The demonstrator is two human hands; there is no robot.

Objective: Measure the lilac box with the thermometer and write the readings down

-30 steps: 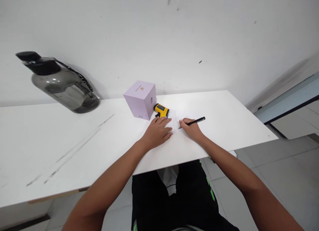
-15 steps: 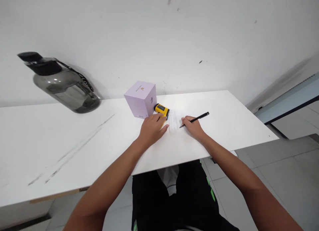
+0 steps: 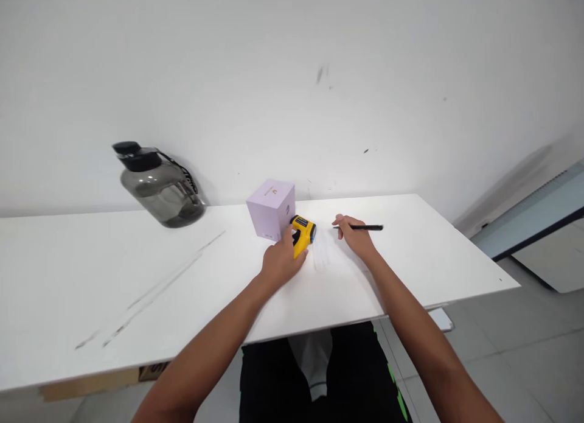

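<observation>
My left hand is closed on the handle of a yellow and black infrared thermometer gun, whose front end points right. Just right of it a small, faint white paper lies on the table; its outline is hard to make out. A black pen is pinched in my right hand, the tip pointing left above the paper's upper right side. Behind my left hand stands a lilac cube-shaped box, close to the thermometer.
A grey translucent water bottle with a black lid and strap stands at the back left against the white wall. Dark streaks mark the white table. A light-blue panel stands beyond the table's right end.
My left hand has gone from lying over the thermometer to gripping its handle. My right hand has raised the pen off the paper and tipped it flatter. The camera view has shifted.
</observation>
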